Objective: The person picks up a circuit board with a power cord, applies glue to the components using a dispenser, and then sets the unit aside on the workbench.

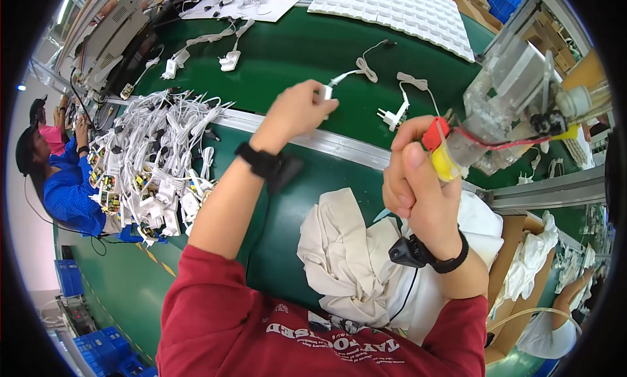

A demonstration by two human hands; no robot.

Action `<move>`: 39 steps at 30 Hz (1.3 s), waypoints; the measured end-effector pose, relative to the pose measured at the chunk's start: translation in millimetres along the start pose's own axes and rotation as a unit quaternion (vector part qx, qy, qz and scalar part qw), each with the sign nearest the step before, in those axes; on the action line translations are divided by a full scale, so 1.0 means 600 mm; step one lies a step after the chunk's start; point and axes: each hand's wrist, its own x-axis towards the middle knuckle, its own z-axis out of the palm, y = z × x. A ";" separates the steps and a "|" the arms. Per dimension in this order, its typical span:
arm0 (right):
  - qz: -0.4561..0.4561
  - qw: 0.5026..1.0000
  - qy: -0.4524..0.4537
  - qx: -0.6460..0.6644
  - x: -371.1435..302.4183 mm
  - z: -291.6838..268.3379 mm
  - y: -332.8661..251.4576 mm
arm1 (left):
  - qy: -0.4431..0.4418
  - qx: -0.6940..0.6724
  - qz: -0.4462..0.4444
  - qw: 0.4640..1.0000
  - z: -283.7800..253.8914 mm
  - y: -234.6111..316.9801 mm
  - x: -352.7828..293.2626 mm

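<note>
A white plug-in power adapter (326, 92) is pinched between the thumb and fingers of my left hand (299, 114), above the metal rail of the green conveyor. Its white cord runs off to a tied bundle (367, 70) on the belt. My right hand (421, 188) is raised with its fingers curled in. Directly beside and overlapping it is the red-and-yellow taped end (445, 163) of a clear, wired device; what the fingers hold, if anything, is hidden. Another white adapter with plug pins (393, 118) lies on the belt near that hand.
A big heap of white cords and open adapters (163, 148) stands at my left. Crumpled beige cloth (346, 253) lies before me, beside a cardboard box (513, 279). White moulded trays (392, 18) sit across the belt. Other people work at left (65, 181) and right (552, 331).
</note>
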 end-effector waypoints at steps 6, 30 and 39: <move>-0.007 0.999 0.049 -0.011 0.014 -0.011 -0.007 | -0.223 -0.620 -0.081 0.748 0.086 0.034 -0.163; -0.038 0.998 0.046 -0.026 0.025 -0.022 0.016 | -0.323 -0.593 -0.005 0.737 0.140 0.050 -0.237; -0.010 0.999 0.036 0.007 0.014 -0.013 0.003 | -0.280 -0.614 -0.061 0.736 0.143 0.042 -0.227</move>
